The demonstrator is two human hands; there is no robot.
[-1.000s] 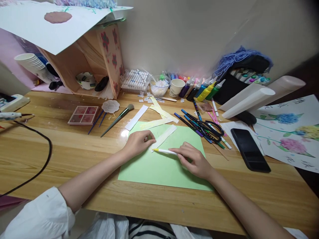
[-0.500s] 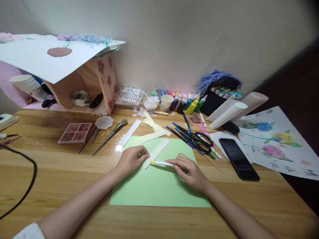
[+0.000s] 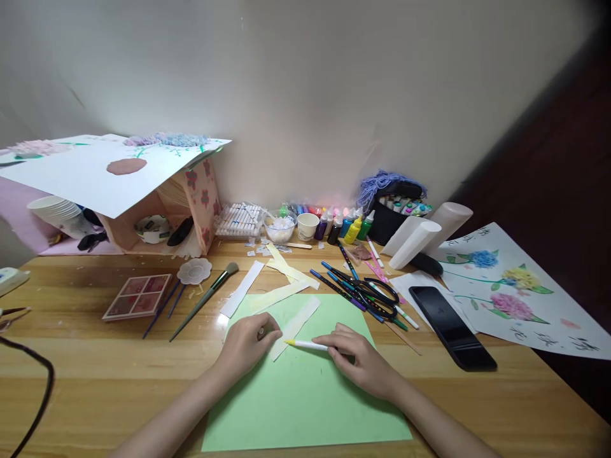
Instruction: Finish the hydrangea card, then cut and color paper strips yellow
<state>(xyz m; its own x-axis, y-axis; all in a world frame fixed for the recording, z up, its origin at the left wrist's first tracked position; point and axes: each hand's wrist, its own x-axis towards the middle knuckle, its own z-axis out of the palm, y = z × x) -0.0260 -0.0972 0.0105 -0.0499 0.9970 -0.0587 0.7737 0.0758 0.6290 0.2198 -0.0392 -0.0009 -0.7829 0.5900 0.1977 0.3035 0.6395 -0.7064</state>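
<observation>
A white strip of thin paper point(image 3: 300, 321) lies slanted on a sheet of green paper point(image 3: 305, 407). My left hand point(image 3: 249, 343) rests on the green sheet, fingers curled, thumb and fingertips pinched together at the strip's left edge. In my right hand point(image 3: 360, 359) is a white marker with a yellow tip point(image 3: 308, 345), held low and nearly flat. Its tip points left, at the right edge of the strip near its lower end. Behind the sheet lie pale yellow strips point(image 3: 281, 296) and another white strip point(image 3: 243, 289).
Several pens and black scissors point(image 3: 382, 296) lie right of the sheet, beside a phone point(image 3: 451, 327). A brush point(image 3: 205, 302) and palette box point(image 3: 138, 296) are at left. Paint bottles point(image 3: 353, 230), a paper cup point(image 3: 308, 226) and a bowl of scraps point(image 3: 280, 227) line the wall.
The camera view has tilted up, so everything sits lower in the picture. Both hands keep nearly the same places at the strip, and the marker remains in my right hand.
</observation>
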